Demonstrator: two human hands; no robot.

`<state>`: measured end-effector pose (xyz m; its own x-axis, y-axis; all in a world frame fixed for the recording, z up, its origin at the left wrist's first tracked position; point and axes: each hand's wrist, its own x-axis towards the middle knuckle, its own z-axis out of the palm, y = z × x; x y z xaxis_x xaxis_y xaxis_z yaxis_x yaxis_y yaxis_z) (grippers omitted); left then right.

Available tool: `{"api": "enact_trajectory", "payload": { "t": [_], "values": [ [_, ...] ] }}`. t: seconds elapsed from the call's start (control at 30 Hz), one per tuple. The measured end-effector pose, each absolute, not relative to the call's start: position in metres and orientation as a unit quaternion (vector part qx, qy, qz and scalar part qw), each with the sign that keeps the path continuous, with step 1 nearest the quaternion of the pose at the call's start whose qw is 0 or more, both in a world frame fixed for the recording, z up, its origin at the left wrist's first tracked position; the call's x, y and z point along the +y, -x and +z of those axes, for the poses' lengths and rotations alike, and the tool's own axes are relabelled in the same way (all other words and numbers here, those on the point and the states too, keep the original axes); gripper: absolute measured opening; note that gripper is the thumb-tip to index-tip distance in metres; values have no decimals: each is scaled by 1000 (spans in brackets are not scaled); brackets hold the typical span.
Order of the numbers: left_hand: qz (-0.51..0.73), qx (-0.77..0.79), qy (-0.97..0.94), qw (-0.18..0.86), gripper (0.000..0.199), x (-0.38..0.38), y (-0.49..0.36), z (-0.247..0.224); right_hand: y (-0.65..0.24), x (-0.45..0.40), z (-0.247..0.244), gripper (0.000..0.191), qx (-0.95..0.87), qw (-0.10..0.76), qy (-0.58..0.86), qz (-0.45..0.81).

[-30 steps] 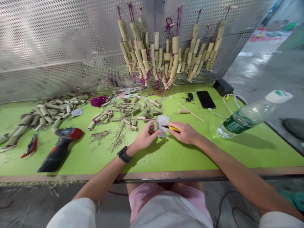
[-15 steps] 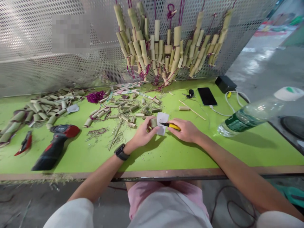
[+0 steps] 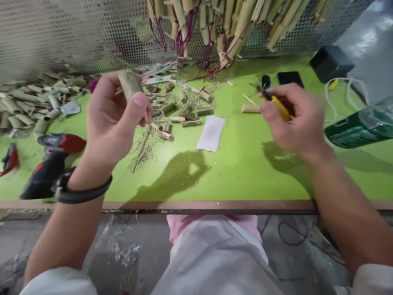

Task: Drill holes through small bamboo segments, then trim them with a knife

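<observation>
My left hand (image 3: 112, 119), a dark band at its wrist, is raised above the table and pinches a short bamboo piece (image 3: 130, 84) between thumb and fingers. Over the right part of the table, my right hand (image 3: 294, 116) is closed round the yellow handle of a knife (image 3: 281, 108), its dark tip pointing left. A white slip of paper (image 3: 211, 133) lies flat between the hands, touched by neither. Behind it are several cut bamboo pieces (image 3: 192, 123) and fine shavings.
A red and black drill (image 3: 50, 164) and a red tool (image 3: 10, 159) lie at left, before a bamboo pile (image 3: 27, 98). A green-labelled bottle (image 3: 359, 127), black box (image 3: 331, 63) and phone (image 3: 290, 78) are at right. Bamboo bundles (image 3: 227, 24) hang behind.
Both hands have lifted and moved apart, the left one with the bamboo piece, the right one with the knife. The paper now lies free of them. The view has shifted closer to the table.
</observation>
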<state>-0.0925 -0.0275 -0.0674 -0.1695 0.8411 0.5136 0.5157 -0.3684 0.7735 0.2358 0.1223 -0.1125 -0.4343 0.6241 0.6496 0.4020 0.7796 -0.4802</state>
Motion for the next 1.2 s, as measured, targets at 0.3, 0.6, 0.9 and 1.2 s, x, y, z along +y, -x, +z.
{"api": "enact_trajectory", "payload": {
  "t": [0.3,0.6,0.9,1.2],
  "values": [
    [529,491,-682,116,39,-36,98,-87,-250,101,-95,32,-864,386,307,97],
    [540,507,-645,188,29,-45,79,-89,-258,96,-108,29,-879,350,305,109],
    [191,602,-744,219,44,-19,28,-135,-220,114,-125,34,-910,159,355,142],
    [229,623,-722,195,31,-14,-14,-136,-211,127,-139,45,-892,203,353,198]
  ]
}}
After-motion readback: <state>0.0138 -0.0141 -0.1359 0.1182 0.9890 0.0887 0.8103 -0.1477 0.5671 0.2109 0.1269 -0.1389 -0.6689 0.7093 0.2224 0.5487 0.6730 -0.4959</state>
